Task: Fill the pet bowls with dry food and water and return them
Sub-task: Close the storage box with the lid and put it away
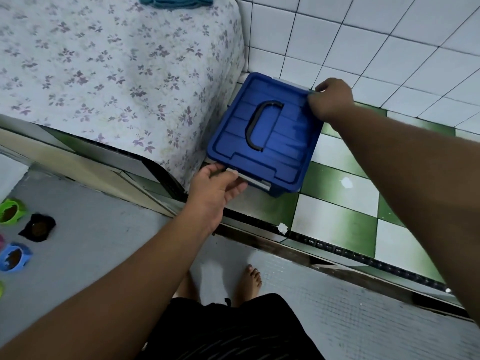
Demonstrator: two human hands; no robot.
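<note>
Blue plastic storage box (265, 136) sits on the green and white floor tiles (335, 219), beside the flowery cover (117, 74). Its long way runs from the left hand (218, 188) to the right hand (332, 100). Each hand pinches a grey latch at one end. Bowls (14, 237) already holding brown food wait far left on the grey floor.

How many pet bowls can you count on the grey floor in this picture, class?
3 clear ones, all at the left edge: a green bowl, a black bowl beside it, and a blue bowl nearest the camera. Pink and green slivers at the frame edge may be more, cut off.
</note>
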